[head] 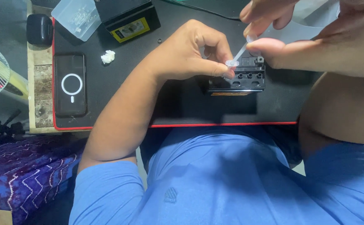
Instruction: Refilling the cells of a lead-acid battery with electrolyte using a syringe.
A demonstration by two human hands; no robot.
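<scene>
Black desk mat [182,104], red-edged | left hand [190,52] pinches flanged end of clear syringe [239,53], steadying it over black cartridge [238,79] | right hand [298,41] fingers pressed together on its upper end, apparently guiding it | cartridge lies flat on mat beneath both hands, ports up | beyond: phone [69,84], tissue wad [108,56], clear box [77,16].

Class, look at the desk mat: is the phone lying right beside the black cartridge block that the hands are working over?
No, the phone lies at the mat's far left edge, well apart from the black cartridge block under the left hand and right hand.
</scene>
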